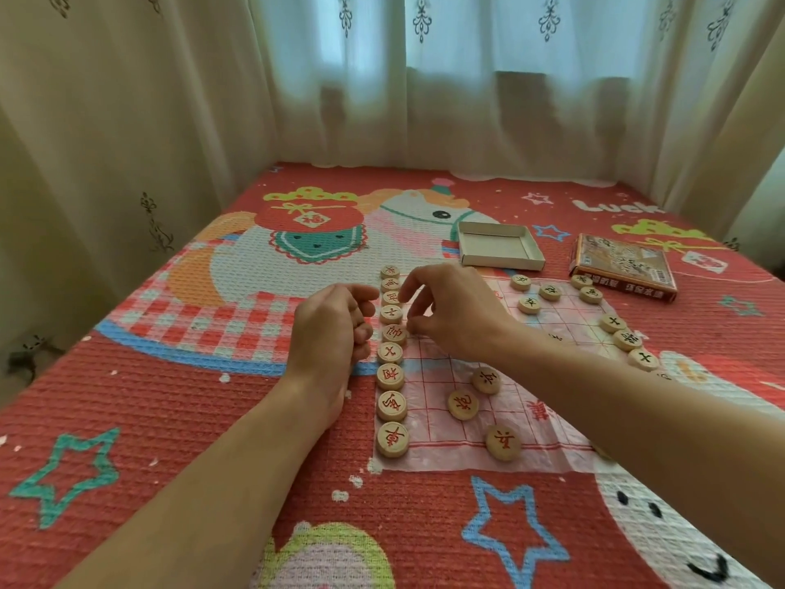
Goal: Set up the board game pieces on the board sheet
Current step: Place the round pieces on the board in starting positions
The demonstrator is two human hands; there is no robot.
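Where the thin, translucent, red-gridded board sheet [446, 454] is spread on the woven blanket [212, 418], nine round wooden red-lettered pieces [391, 378] are lined along its left edge, three more lie near its near edge, and eight black-lettered ones [550, 292] are counted toward its far right corner. The left hand [329, 333] is curled beside the row, and whether anything is held cannot be told. The right hand [454, 312] is poised with fingers bent and apart over it.

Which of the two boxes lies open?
The white tray behind the board sheet: its hollow faces up, while the printed box shows only its cover.
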